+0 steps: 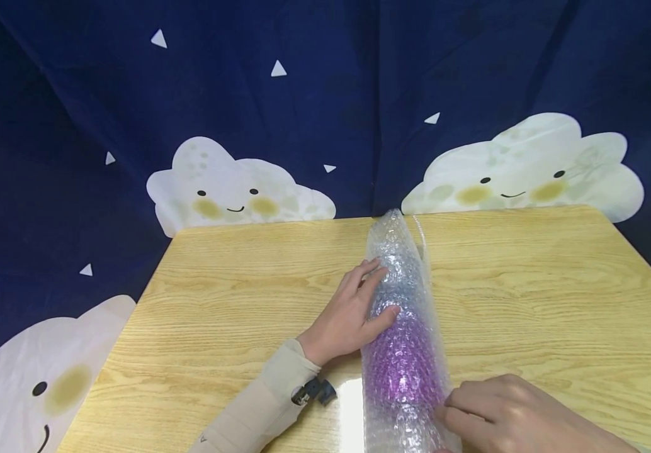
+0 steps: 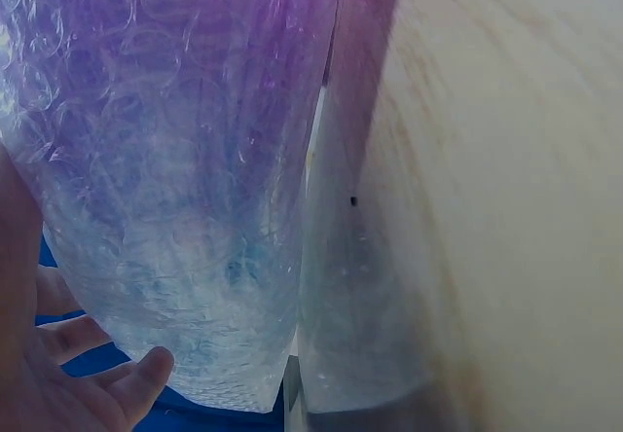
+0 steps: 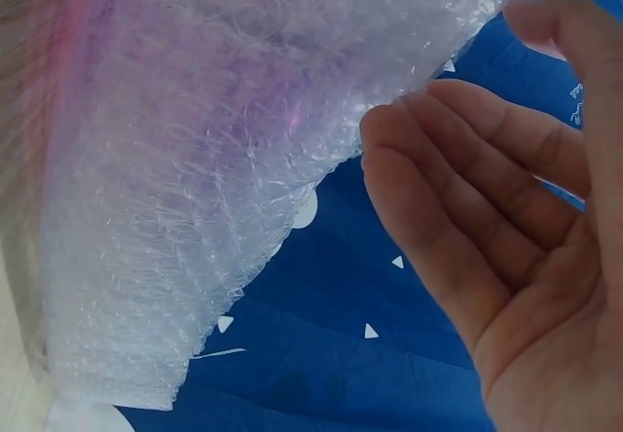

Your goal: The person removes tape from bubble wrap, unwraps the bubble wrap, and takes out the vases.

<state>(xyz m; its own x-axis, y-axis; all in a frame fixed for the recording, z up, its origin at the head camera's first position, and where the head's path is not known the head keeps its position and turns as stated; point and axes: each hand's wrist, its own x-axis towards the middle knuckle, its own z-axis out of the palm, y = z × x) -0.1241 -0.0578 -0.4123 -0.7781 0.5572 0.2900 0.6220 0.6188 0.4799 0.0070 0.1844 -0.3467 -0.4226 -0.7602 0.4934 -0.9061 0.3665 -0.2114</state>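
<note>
While partly under left hand [image 1: 348, 321], bubble-wrapped bundle [image 1: 407, 362]

And here lies the bubble-wrapped bundle [image 1: 407, 371], lengthwise on the table [image 1: 235, 302], the left hand [image 1: 350, 318] up along its left side, the right hand [image 1: 503, 412] lower at its right edge! Its far end runs out ahead of both hands. Beyond them, behind the table, hangs the curtain [image 1: 303, 126]: one cloud [image 1: 240, 189] ahead-left of the left hand, another [image 1: 524, 163] ahead of the right.
</note>
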